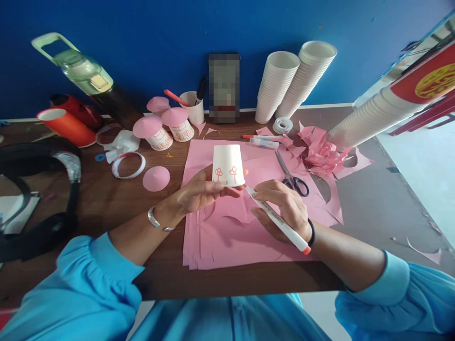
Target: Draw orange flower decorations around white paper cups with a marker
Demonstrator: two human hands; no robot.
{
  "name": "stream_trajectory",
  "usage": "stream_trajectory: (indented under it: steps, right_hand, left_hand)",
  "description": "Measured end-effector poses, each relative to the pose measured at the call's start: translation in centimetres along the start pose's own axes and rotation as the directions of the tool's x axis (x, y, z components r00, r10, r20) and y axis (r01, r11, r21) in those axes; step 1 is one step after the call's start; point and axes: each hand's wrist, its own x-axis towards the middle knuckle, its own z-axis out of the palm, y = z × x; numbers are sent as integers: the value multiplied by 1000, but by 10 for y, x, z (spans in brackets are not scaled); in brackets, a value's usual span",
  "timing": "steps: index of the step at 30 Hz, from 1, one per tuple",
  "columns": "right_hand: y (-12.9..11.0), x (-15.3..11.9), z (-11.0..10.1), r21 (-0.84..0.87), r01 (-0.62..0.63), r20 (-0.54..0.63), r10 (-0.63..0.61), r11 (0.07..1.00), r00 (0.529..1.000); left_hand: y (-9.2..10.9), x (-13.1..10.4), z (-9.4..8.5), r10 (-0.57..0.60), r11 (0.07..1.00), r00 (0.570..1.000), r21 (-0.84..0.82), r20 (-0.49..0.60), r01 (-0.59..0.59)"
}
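My left hand [199, 192] grips a white paper cup [227, 163] upside down, thumb along its rim. Two orange-red flowers are drawn on the cup's side near that rim. In my right hand [284, 206] is a white marker [280, 221] with an orange-red end, its tip close to the cup's lower right edge; whether it touches cannot be made out. Both hands are above a stack of pink paper sheets [227, 246]. Scissors [291, 177] with black handles lie on the sheets, just beyond my right hand.
Several decorated cups with pink cone tops [147, 126] stand at the back left, near a pink paper disc [156, 179] and a tape roll [128, 165]. White cup stacks [277, 85], a phone [224, 87] and a bottle [85, 71] line the wall. Pink scraps [323, 151] lie right.
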Motion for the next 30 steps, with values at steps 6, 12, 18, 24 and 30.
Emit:
stream_trajectory:
  steps: [6,12,18,24,30]
  right_hand:
    - [1,0,0,-12,12,-3,-12,1000,1000]
    - [1,1,-1,-35,30,8,-30,999,1000]
    - [5,-2,-1,-84,47,29,-45,995,999]
    - [10,-9,1,-37,-7,75,10,999,997]
    - [13,-11,5,-129,-103,58,111,986,992]
  left_hand:
    - [-1,-1,-1,-17,1000,1000,13,-9,17]
    - [-3,-3,-2,-23,999,1000,42,18,23]
    - [-2,-2,-1,-21,998,999,65,-24,23]
    - [-2,-1,3,-4,962,994,270,-111,34]
    - [-3,0,14,200,661,968,750,-155,-17]
